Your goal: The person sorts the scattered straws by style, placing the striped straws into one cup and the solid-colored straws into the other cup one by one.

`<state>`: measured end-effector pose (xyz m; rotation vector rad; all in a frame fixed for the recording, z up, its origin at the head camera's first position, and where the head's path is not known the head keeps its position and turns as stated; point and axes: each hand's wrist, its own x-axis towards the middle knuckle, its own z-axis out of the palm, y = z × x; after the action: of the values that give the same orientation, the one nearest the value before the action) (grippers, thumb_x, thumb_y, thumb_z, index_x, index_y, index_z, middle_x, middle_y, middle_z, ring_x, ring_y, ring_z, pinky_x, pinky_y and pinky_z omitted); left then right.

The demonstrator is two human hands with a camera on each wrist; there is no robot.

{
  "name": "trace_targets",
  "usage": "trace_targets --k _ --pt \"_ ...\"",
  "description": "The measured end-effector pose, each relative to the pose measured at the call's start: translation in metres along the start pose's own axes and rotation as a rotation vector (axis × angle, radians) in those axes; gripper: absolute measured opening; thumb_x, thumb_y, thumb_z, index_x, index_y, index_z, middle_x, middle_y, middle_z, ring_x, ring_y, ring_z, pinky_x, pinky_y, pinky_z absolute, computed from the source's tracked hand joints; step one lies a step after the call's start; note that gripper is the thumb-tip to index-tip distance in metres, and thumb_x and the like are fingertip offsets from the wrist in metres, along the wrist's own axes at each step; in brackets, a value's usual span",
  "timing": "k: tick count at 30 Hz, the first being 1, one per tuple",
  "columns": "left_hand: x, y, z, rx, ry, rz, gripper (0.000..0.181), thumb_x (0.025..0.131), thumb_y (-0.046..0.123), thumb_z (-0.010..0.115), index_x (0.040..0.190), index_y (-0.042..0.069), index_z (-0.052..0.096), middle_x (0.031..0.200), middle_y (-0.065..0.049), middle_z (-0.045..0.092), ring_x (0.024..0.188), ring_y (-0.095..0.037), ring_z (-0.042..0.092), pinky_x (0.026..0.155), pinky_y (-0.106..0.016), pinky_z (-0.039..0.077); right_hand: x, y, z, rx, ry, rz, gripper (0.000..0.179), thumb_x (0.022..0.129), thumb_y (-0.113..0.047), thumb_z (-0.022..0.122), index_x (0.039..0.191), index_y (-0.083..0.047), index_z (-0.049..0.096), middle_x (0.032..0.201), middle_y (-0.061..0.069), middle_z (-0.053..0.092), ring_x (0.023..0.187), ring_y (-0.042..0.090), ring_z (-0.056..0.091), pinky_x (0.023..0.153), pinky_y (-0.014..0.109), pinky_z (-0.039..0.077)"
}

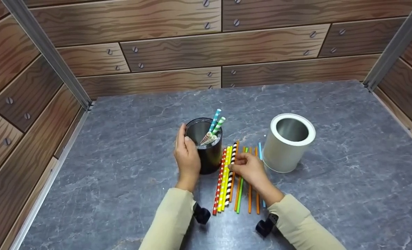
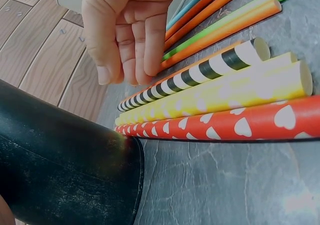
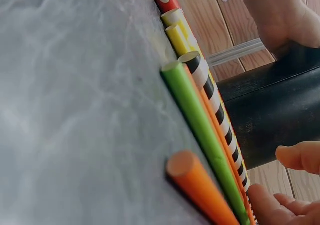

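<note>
My left hand [image 1: 187, 158] rests against the left side of a black can [image 1: 210, 161], fingers fairly straight along its wall and thumb near the rim. Several patterned paper straws stand in that can, among them a blue dotted straw [image 1: 215, 119] and a green straw [image 1: 219, 125]. Over the straws on the table is my right hand [image 1: 251, 169], thumb and fingers apart beside the black-and-white striped straw [image 2: 202, 75]. Left of that straw lie two yellow straws [image 2: 250, 87] and a red straw with white hearts [image 2: 225, 125], side by side.
Thinner orange straws [image 1: 250, 199], a green one [image 1: 240, 196] and a blue one [image 1: 260, 149] lie to the right, partly beneath my right hand. A white can [image 1: 284, 156] with an open top stands beyond them. Wood-patterned walls [image 1: 178, 52] enclose the grey table [image 1: 122, 156].
</note>
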<state>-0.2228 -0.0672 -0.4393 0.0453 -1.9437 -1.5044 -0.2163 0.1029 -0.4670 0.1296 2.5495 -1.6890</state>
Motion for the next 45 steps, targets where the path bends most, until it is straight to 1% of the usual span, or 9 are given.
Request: trace_targets --k 8,15,20,24,27,32,35,39,45 --pt "0.000 -0.001 0.000 0.024 -0.010 -0.008 0.042 0.097 0.010 0.033 0.137 0.000 0.042 0.139 -0.014 0.045 0.130 -0.026 0.039 0.107 -0.041 0.030 0.006 -0.001 -0.002 -0.147 -0.034 0.003 0.047 0.074 -0.013 0.073 0.115 0.006 0.059 0.096 0.017 0.065 0.081 0.023 0.063 0.068 0.034 0.052" --pt "0.000 -0.002 0.000 0.017 0.003 0.008 0.042 0.096 0.008 0.034 0.136 -0.001 0.043 0.138 -0.016 0.046 0.129 -0.027 0.040 0.107 -0.041 0.031 0.012 -0.002 0.001 -0.172 -0.057 -0.017 0.042 0.071 -0.010 0.073 0.107 0.008 0.062 0.090 0.015 0.065 0.078 0.022 0.062 0.067 0.033 0.051" --pt "0.000 -0.001 0.001 0.012 0.010 0.018 0.042 0.095 0.008 0.035 0.135 -0.002 0.044 0.138 -0.016 0.045 0.130 -0.027 0.039 0.107 -0.041 0.031 0.015 -0.004 0.005 -0.224 -0.052 -0.016 0.046 0.070 -0.013 0.074 0.108 0.008 0.061 0.088 0.014 0.065 0.076 0.021 0.060 0.067 0.033 0.050" --pt "0.000 -0.001 0.000 0.012 0.004 0.017 0.042 0.096 0.009 0.034 0.136 -0.001 0.043 0.139 -0.015 0.044 0.130 -0.027 0.039 0.107 -0.041 0.031 0.016 -0.004 0.006 -0.226 -0.050 0.006 0.050 0.070 -0.015 0.075 0.112 0.007 0.060 0.087 0.012 0.064 0.073 0.020 0.058 0.065 0.032 0.049" --pt "0.000 -0.002 0.000 0.017 -0.001 0.014 0.042 0.096 0.010 0.034 0.137 0.000 0.043 0.140 -0.014 0.044 0.130 -0.026 0.038 0.107 -0.040 0.031 0.017 -0.003 0.008 -0.228 -0.042 0.001 0.052 0.070 -0.015 0.075 0.114 0.007 0.060 0.084 0.011 0.064 0.070 0.019 0.057 0.063 0.031 0.048" --pt "0.000 -0.001 0.000 0.017 -0.005 0.009 0.042 0.096 0.010 0.034 0.136 0.000 0.043 0.139 -0.015 0.045 0.130 -0.026 0.039 0.107 -0.041 0.031 0.019 -0.003 0.011 -0.256 -0.020 -0.033 0.049 0.067 -0.015 0.078 0.108 0.008 0.062 0.076 0.006 0.061 0.065 0.015 0.054 0.061 0.027 0.045" --pt "0.000 0.000 0.000 0.017 -0.003 0.008 0.042 0.096 0.010 0.034 0.136 -0.001 0.043 0.138 -0.016 0.045 0.130 -0.027 0.039 0.106 -0.041 0.031 0.020 -0.002 0.012 -0.258 -0.024 -0.035 0.046 0.068 -0.015 0.078 0.105 0.008 0.062 0.072 0.004 0.059 0.062 0.014 0.051 0.059 0.026 0.044" --pt "0.001 0.000 0.000 0.021 0.000 0.006 0.042 0.096 0.009 0.034 0.136 -0.001 0.043 0.138 -0.017 0.046 0.129 -0.028 0.040 0.106 -0.041 0.032 0.020 -0.002 0.013 -0.250 -0.024 -0.031 0.048 0.068 -0.013 0.077 0.107 0.009 0.061 0.074 0.006 0.059 0.064 0.016 0.052 0.060 0.027 0.045" --pt "0.001 0.000 0.001 0.018 0.013 0.008 0.042 0.095 0.009 0.034 0.135 -0.002 0.044 0.137 -0.017 0.047 0.129 -0.028 0.041 0.106 -0.041 0.032 0.018 0.000 0.012 -0.217 -0.004 -0.060 0.048 0.066 -0.006 0.074 0.108 0.011 0.059 0.076 0.009 0.061 0.067 0.019 0.055 0.063 0.029 0.047"
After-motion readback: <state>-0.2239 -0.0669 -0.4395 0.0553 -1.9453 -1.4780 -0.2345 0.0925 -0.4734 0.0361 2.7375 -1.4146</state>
